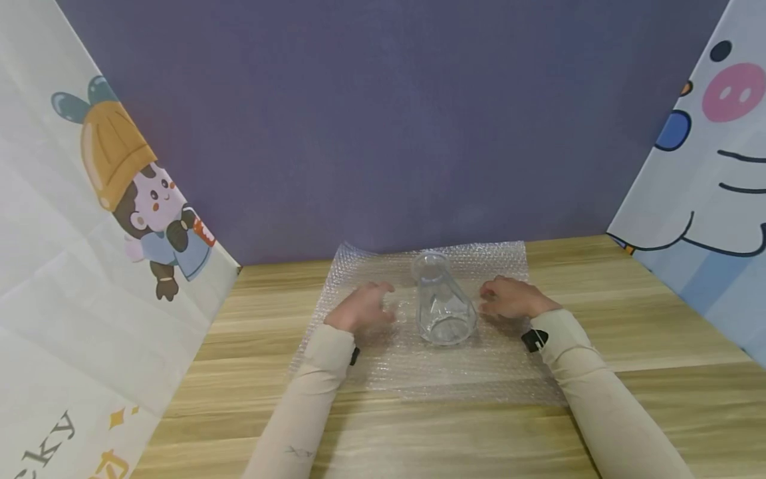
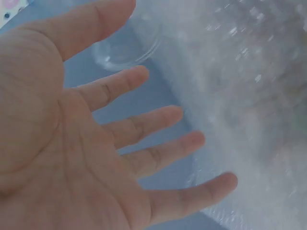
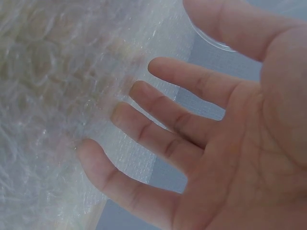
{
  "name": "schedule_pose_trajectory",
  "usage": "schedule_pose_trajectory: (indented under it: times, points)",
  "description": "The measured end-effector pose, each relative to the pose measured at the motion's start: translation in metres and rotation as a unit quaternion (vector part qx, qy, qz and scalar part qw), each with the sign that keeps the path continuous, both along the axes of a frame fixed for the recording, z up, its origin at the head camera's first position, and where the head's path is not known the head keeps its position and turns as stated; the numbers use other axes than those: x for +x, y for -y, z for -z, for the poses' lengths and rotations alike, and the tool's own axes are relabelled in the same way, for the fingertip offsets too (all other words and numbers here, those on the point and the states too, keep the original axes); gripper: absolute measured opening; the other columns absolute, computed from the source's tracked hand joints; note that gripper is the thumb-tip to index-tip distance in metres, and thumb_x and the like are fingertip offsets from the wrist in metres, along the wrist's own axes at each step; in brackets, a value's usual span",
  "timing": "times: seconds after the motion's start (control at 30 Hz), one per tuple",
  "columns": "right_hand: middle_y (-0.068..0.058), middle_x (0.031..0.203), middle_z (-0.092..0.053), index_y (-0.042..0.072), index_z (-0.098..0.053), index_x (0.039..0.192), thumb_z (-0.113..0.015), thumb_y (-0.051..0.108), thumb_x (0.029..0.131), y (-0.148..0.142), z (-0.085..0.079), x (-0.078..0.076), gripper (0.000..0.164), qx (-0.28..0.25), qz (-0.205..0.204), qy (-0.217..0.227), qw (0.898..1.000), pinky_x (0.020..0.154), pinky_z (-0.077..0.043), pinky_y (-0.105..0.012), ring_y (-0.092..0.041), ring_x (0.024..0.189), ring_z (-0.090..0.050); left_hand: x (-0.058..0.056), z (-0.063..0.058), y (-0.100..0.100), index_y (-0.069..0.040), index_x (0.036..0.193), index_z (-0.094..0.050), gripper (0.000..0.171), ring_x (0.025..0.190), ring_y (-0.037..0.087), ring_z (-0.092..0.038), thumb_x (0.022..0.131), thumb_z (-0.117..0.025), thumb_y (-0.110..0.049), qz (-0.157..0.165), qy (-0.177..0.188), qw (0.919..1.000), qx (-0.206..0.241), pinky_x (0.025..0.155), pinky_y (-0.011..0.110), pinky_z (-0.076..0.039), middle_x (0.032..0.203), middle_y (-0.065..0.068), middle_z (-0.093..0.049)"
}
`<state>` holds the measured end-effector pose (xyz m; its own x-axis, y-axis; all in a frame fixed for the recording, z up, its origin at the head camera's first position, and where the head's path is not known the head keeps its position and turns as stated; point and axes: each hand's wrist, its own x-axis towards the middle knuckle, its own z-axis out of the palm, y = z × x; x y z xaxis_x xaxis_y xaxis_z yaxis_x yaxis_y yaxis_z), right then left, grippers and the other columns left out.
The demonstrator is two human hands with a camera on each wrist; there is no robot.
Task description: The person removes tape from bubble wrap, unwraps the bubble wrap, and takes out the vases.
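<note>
A clear, flask-shaped vessel with a wide round base and a narrower neck stands on a sheet of bubble wrap. To its left, my left hand hovers over the wrap with fingers spread. My right hand is on the other side, close to the vessel, its fingers slightly bent. Both palms face inward and neither hand holds anything. Part of the vessel's round rim shows past the thumb in the left wrist view. In the right wrist view, the fingertips overlap the bubble wrap.
Beneath the wrap is a wood-grain table. A plain purple-grey panel rises along its back edge. Cartoon-printed sheets stand on the left and right.
</note>
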<state>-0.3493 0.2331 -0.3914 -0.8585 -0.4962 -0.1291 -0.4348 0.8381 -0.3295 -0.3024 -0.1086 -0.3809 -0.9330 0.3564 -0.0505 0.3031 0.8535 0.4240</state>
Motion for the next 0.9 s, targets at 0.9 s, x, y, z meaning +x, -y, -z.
schedule_pose_trajectory:
  times: [0.9]
  points:
    - [-0.02, 0.123, -0.066, 0.001, -0.065, 0.13, -0.065, 0.034, 0.099, -0.001, 0.003, -0.002, 0.045, 0.006, -0.002, -0.008, 1.0, 0.092, -0.053, -0.057, -0.037, 0.11, -0.064, 0.002, 0.025, -0.015, -0.031, 0.161, -0.032, 0.1, 0.156, 0.051, -0.009, 0.08, -0.069, -0.076, -0.051, 0.082, 0.9896, -0.106, 0.11, 0.084, -0.022, 0.172, 0.012, -0.017]
